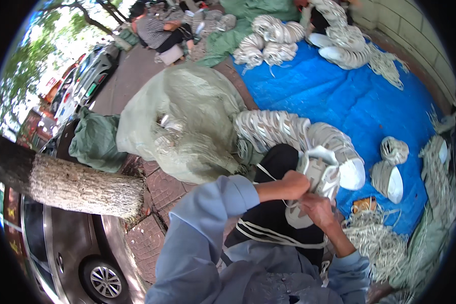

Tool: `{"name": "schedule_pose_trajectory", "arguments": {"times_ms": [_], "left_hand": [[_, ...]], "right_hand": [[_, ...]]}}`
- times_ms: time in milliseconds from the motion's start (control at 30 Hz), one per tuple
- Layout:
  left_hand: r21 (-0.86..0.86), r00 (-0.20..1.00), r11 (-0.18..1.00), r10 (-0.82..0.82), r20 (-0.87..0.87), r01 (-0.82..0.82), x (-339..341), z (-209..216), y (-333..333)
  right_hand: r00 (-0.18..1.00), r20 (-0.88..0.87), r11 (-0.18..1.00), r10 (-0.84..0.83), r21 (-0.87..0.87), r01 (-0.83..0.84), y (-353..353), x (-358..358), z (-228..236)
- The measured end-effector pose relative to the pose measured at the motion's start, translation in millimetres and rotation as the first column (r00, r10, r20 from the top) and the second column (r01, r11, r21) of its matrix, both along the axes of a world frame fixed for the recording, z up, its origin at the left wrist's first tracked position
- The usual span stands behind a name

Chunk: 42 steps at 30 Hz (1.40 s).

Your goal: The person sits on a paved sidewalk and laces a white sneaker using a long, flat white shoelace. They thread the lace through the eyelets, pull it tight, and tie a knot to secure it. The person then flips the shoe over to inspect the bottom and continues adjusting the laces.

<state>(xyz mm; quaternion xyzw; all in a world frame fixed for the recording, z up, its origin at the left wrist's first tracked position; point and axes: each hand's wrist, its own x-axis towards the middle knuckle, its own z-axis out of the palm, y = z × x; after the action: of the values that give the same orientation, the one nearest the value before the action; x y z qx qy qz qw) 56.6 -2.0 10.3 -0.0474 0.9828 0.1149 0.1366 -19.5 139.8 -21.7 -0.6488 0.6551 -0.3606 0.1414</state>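
A white and grey shoe upper [319,169] rests across my black-clad thigh, its opening turned away from me. Over its lacing area my two hands work close together. My left hand [291,186] is closed in a pinch on a white shoelace [263,171], part of which shows beside the hand. Just right of it and nearer to me, my right hand [318,209] is also closed, fingers pressed together at the shoe's eyelets on the lace; the fingertips are partly hidden. Several loose white lace strands [273,237] hang across my lap.
Nested shoe uppers [273,126] form a row beyond my knee. Right of me, a blue tarp [304,83] holds more uppers [388,180] and a heap of laces [375,238]. A bulging pale sack [187,116], tree trunk [86,185] and parked car [71,248] stand left. A person [157,33] sits farther off.
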Motion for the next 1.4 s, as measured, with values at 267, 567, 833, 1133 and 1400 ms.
{"name": "schedule_pose_trajectory", "arguments": {"times_ms": [267, 567, 833, 1133, 1400], "left_hand": [[0.075, 0.910, 0.976, 0.219, -0.352, -0.206, 12, -5, 13], [0.646, 0.853, 0.702, 0.500, -0.149, -0.299, -1, 8, 13], [0.436, 0.902, 0.828, 0.426, -0.077, -0.354, -11, -7, 26], [0.321, 0.935, 0.909, 0.325, -0.144, -0.267, -29, 0, 41], [0.393, 0.955, 0.903, 0.251, -0.160, -0.172, -28, -17, 29]], "right_hand": [[1.000, -0.010, 0.998, -0.007, -0.056, 0.006, 0, -5, -8], [0.820, 0.489, 0.955, -0.296, 0.172, 0.242, 37, -25, -2], [0.972, -0.061, 0.973, -0.225, 0.043, 0.228, 28, -33, -12], [0.894, -0.362, 0.945, -0.265, 0.086, 0.315, 20, -30, -2], [0.986, 0.096, 0.990, -0.137, 0.003, 0.137, 33, -45, -15]]}}
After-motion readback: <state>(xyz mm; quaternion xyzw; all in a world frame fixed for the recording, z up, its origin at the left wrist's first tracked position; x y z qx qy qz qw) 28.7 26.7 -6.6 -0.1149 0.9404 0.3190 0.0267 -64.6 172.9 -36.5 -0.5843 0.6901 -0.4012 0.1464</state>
